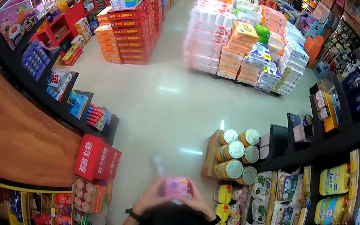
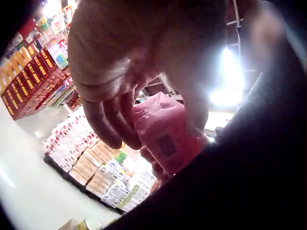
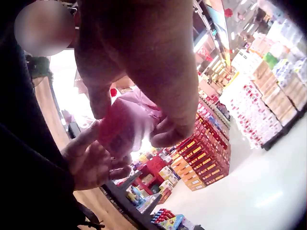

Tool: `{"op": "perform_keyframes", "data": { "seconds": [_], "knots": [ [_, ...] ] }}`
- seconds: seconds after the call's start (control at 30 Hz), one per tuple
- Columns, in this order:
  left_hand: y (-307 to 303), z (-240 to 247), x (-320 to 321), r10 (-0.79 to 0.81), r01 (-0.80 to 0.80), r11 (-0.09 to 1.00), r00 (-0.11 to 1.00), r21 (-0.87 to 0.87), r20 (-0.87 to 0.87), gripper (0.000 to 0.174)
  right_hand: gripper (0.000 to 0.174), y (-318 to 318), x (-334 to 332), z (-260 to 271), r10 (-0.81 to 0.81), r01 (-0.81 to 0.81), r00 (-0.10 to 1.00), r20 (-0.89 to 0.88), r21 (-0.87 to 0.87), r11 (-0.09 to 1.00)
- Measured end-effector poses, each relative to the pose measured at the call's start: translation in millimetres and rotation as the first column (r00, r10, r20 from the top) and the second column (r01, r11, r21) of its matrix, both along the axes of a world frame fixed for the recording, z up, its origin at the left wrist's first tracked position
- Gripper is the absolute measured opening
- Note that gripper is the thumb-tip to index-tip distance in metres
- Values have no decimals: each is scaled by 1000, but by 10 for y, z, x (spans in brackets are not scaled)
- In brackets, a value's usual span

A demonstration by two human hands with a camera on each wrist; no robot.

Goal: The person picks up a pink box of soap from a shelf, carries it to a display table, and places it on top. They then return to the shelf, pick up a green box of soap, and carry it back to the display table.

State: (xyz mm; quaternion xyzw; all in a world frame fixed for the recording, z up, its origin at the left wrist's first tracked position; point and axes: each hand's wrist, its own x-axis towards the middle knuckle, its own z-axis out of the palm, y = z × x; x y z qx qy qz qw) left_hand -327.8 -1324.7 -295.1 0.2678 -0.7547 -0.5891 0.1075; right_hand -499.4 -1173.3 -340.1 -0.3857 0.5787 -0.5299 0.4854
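A small pink wrapped package (image 1: 176, 187) is held in front of the body between both hands. The left hand (image 1: 152, 195) grips its left side and the right hand (image 1: 197, 199) its right side. In the left wrist view, the left hand (image 2: 129, 57) has its thumb and curled fingers around the pink package (image 2: 165, 134), whose wrapper shows a dark square patch. From the right wrist, the right hand (image 3: 139, 62) pinches the package (image 3: 127, 122) between thumb and fingers, with the left hand's fingers (image 3: 98, 163) below it.
Tins (image 1: 236, 149) stand on a carton at the right, beside shelves of bagged and bottled goods. A red box (image 1: 97, 158) is at the left near a wooden counter (image 1: 11, 120). Stacked red cartons (image 1: 131, 35) and wrapped paper packs (image 1: 246, 43) stand across the pale floor.
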Motion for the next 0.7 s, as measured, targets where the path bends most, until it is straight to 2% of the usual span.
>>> {"op": "perform_keyframes", "data": {
  "seconds": [0.03,0.13,0.23,0.33,0.43,0.53,0.57,0.63,0.7],
  "knots": [
    [-310,30,-98,-10,10,1000,1000,4,-11,95,91,-304,-98,50,-3,3,1000,-7,3,1000],
    [-827,178,-273,18,-13,984,999,178,-27,92,90,-811,-219,156,-13,11,994,110,19,1000],
    [-1394,5,-351,24,-21,989,1000,145,-18,79,83,-1364,-284,230,-69,67,997,29,69,995],
    [-1889,-96,-429,104,-108,993,992,-49,-76,62,68,-1970,-383,220,-10,10,1000,26,5,1000],
    [-2336,5,-450,147,-146,989,989,-19,33,53,54,-2536,-392,77,4,0,999,-34,116,993],
    [-2647,-161,-401,246,-246,969,969,6,-7,54,50,-2954,-382,-36,24,-8,991,-135,115,993],
    [-2716,-202,-381,265,-265,964,964,28,-6,55,48,-3043,-379,-51,44,-30,992,-122,110,993],
    [-2879,-193,-354,291,-290,955,957,63,-5,57,46,-3278,-364,79,70,-62,993,-93,90,994],
    [-3000,-139,-314,301,-303,951,953,65,42,57,43,-3491,-386,325,154,-132,977,-145,152,979]
  ]
}}
